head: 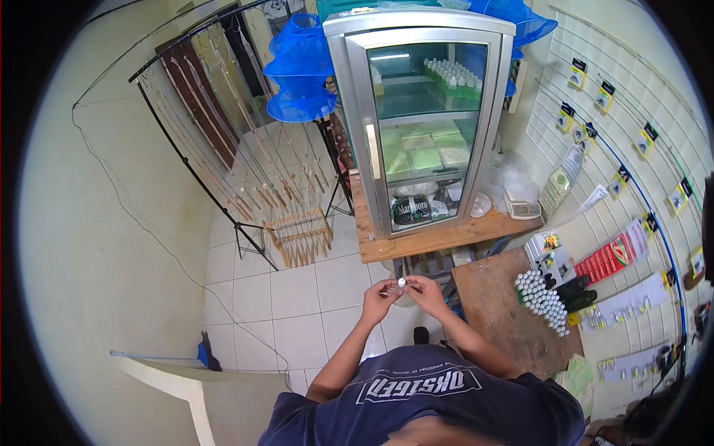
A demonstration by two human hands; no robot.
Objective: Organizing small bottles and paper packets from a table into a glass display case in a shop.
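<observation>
Between the fingertips of both hands is a small bottle with a white cap [401, 282], held in front of my chest. My left hand [380, 300] pinches it from the left, and my right hand [425, 295] holds it from the right. Its lower part is mostly hidden by the fingers. To the right, a dense group of similar white-capped bottles [542, 304] stands on a wooden table [485, 301]. Ahead is a glass-fronted metal cabinet [427, 148] with more white-capped bottles of green liquid on its upper shelf and flat, pale green packets below.
The cabinet stands on a wooden bench [446, 240], beside a digital scale [523, 209]. Blue mesh nets [301, 69] hang left of it, near a rack of rods and a wooden-handled rack [299, 237]. Small packages hang on the wire grid at right. A low wall [162, 379] is at lower left.
</observation>
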